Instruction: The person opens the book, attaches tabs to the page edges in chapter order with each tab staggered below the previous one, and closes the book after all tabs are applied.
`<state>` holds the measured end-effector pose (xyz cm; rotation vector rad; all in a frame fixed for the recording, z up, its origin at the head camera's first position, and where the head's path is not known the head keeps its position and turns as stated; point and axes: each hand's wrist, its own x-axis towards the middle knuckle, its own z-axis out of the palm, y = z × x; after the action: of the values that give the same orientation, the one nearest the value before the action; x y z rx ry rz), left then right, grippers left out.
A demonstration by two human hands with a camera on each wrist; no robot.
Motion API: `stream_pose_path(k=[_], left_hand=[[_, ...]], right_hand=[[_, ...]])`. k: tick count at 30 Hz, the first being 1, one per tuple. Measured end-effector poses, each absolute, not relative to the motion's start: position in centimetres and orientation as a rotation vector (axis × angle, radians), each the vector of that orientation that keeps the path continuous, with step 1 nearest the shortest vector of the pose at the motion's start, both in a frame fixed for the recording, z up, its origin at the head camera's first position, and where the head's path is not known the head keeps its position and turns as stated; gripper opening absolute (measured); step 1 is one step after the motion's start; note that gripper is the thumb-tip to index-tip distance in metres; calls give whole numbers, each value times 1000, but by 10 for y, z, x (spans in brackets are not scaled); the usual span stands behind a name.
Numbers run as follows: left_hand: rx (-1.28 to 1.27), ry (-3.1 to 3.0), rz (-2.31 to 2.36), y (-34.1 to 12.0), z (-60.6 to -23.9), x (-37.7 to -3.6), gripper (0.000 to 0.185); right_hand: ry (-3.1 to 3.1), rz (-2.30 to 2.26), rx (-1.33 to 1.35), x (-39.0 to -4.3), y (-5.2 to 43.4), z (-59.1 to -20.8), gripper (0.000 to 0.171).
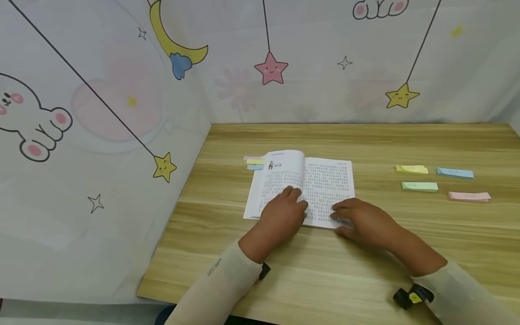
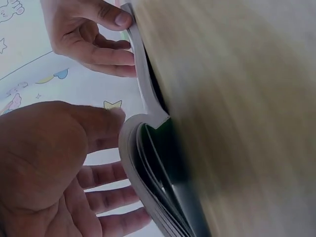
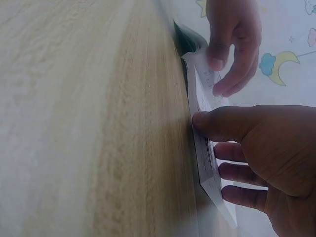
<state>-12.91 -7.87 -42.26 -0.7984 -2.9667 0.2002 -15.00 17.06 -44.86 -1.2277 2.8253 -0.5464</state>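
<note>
Table [image 1: 308, 275]: under the book, from my end.
Book [image 1: 329, 180]: lying open, both hands on it; I'd guess this step is settling it flat.
Right hand [image 1: 367, 223]: loose on the book's lower right, nothing clenched.
Left hand [image 1: 283, 212]: relaxed near the book's middle, no grip.
Green tab stack [image 1: 420, 187]: right of the book; next probably wants one hand pinning, one freed.

The edge of an open book [image 3: 194, 96] is touched at centre by the thumb of the right hand [image 3: 269, 153]; at top, the left hand [image 3: 242, 29] is seen; at left, wooden tabletop [image 3: 98, 118] is shown.
</note>
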Motion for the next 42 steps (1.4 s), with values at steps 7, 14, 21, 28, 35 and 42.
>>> stream_pose_path(k=[7,14,21,28,35,42], left_hand=[[-801,-3013,204,-77,-427,-131,26],[-784,-3071,114,-78,-426,-133,27],[-779,-3095,64,-79,-426,-134,27],[-785,-3102,41,-79,-424,-134,26],[-781,-3109,42,-79,-423,-134,25],[-792,-3104,39,-80,-424,-133,26]], right_hand=[[2823,-560,-1204,-151,171,-451,32],[2824,-576,-1208,-151,172,-453,33],[2854,-665,-1136,-154,192,-449,24],[3151,-659,-825,-172,248,-439,18],[3231,-540,-435,-201,306,-438,27],[3135,-421,-436,-213,324,-445,43]])
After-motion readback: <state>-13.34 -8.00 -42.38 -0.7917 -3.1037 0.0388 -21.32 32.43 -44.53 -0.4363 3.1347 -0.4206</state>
